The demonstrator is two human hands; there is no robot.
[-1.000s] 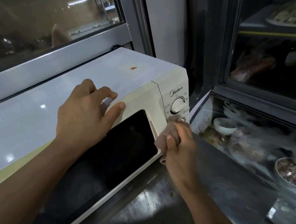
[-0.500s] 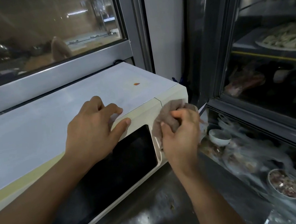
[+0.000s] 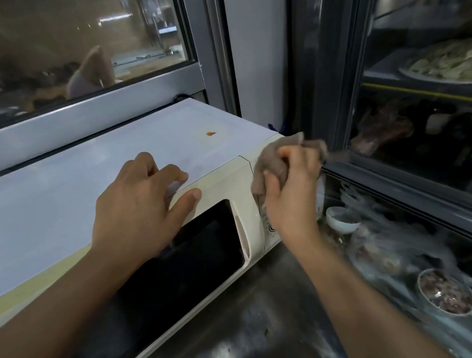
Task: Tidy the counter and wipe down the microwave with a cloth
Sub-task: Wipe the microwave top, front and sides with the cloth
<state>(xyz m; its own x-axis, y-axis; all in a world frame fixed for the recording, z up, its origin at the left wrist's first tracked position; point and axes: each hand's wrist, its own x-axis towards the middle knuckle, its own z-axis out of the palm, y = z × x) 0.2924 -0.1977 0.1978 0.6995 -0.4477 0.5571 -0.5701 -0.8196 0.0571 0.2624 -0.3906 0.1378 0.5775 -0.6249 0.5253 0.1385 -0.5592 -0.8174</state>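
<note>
On microwave [image 3: 223, 180] top-right corner, right hand [image 3: 292, 199] now grips cloth [image 3: 271, 163] higher than before, left hand [image 3: 139, 209] still flat, fingers spread.

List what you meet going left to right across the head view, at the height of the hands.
Left hand resting on the microwave → right hand gripping the cloth → small white bowl → glass-fronted cabinet.

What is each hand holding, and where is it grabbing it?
The right hand grips the bunched cloth around its middle. The left hand holds nothing; it rests on the microwave top edge.
</note>
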